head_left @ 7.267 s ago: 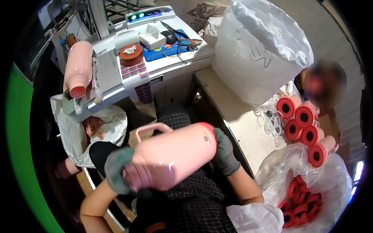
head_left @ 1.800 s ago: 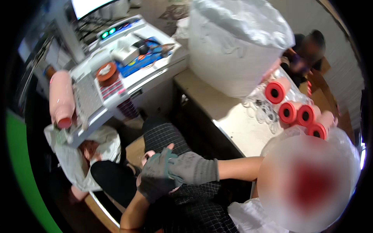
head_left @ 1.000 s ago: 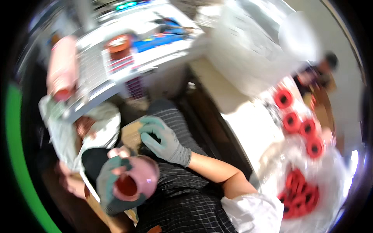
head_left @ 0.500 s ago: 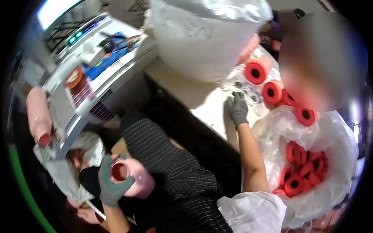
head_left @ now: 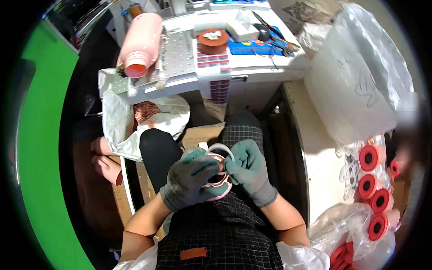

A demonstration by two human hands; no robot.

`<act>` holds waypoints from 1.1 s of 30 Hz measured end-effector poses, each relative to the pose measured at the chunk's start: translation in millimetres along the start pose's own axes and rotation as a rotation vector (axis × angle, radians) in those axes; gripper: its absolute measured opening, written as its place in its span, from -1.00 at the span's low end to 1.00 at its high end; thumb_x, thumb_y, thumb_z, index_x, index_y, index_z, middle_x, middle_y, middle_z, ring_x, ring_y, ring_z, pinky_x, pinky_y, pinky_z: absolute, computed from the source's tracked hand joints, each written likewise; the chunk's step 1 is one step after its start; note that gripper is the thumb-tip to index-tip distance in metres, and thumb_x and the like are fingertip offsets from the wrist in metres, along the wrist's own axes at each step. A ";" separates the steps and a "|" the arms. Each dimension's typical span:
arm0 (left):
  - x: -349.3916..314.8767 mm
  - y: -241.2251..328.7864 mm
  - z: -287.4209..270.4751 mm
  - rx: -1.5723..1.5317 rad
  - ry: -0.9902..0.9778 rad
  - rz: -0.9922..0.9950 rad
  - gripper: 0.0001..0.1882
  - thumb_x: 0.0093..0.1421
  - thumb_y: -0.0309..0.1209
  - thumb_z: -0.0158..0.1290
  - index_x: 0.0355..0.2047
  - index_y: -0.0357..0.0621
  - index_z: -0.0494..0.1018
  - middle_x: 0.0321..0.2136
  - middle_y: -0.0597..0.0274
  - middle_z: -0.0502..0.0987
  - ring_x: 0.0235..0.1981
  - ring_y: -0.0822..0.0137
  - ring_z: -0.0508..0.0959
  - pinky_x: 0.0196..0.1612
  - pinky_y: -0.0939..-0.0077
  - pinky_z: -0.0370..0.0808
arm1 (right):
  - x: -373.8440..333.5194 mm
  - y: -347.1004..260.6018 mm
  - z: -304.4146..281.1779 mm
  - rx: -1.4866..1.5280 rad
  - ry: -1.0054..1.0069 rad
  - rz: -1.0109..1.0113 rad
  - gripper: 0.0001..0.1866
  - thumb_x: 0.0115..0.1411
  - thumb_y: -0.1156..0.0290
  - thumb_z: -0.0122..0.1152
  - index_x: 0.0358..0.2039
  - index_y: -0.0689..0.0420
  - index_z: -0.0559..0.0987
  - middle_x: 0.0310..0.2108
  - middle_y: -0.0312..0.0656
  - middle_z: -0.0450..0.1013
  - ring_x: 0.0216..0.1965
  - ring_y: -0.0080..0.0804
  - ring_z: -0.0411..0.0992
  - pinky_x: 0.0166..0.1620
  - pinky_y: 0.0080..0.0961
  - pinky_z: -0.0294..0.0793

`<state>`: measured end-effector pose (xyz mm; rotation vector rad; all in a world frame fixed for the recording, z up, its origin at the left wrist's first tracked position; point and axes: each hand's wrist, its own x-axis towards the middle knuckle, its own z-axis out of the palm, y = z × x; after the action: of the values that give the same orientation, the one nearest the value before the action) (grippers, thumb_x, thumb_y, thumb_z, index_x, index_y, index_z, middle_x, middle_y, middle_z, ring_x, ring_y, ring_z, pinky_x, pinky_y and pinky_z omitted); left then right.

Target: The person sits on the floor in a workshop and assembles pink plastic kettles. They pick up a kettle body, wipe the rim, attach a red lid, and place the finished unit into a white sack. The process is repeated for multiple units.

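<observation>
Low over my lap is a pink bottle (head_left: 218, 194), its open mouth facing up and mostly covered by my hands. My left hand (head_left: 191, 177), in a grey-green glove, is closed around the bottle's neck. A white ring (head_left: 220, 147) stands at the mouth, pinched in the fingers of my gloved right hand (head_left: 250, 168). Part of the ring is hidden, so I cannot tell whether it sits in the opening. More thin white rings (head_left: 350, 173) lie loose on the bench at the right.
Another pink bottle (head_left: 141, 42) lies on the white machine table (head_left: 270, 67), beside a brown roll (head_left: 213, 41) and pliers (head_left: 288, 46). Bottles with red ends (head_left: 369, 157) line the right bench (head_left: 317, 171). A large white bag (head_left: 351, 85) stands behind them; an open sack (head_left: 121, 141) hangs left.
My right hand has come from the bench by the loose rings to the bottle, bringing a white ring. My left hand still holds the bottle. The view has swung left.
</observation>
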<state>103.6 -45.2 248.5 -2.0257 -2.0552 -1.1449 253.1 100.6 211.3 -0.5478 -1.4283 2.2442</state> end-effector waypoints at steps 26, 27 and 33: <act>-2.5 -14.9 -45.0 0.301 -0.111 -0.088 -0.66 -0.03 -0.18 0.34 -0.25 -0.03 0.65 -0.40 0.18 0.54 -0.28 0.07 0.58 -0.07 0.04 0.50 | 1.8 -6.9 46.2 -1.294 -0.339 -0.761 -0.67 0.14 0.14 0.41 -0.29 0.15 0.59 -0.16 -0.10 0.48 -0.33 -0.24 0.44 -0.26 -0.28 0.43; 1.8 -14.1 -50.2 0.314 -0.205 -0.097 -0.69 -0.03 -0.21 0.33 -0.28 -0.03 0.66 -0.40 0.19 0.54 -0.28 0.08 0.58 -0.08 0.06 0.50 | 1.8 -6.6 47.0 -1.309 -0.361 -0.776 -0.66 0.15 0.14 0.40 -0.29 0.15 0.59 -0.15 -0.10 0.49 -0.34 -0.24 0.44 -0.27 -0.28 0.43; 47.6 -10.2 -62.2 0.481 -0.480 0.036 -0.81 -0.07 -0.27 0.27 -0.44 -0.04 0.64 -0.32 0.21 0.53 -0.13 0.15 0.54 -0.09 0.18 0.49 | 0.5 -6.8 45.4 -1.343 -0.382 -0.824 -0.68 0.12 0.14 0.40 -0.33 0.15 0.60 -0.20 -0.13 0.52 -0.36 -0.26 0.47 -0.31 -0.30 0.46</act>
<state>59.3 -35.4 313.1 -2.1970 -2.1802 -0.1156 229.3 69.5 235.4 0.1768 -2.5980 0.5591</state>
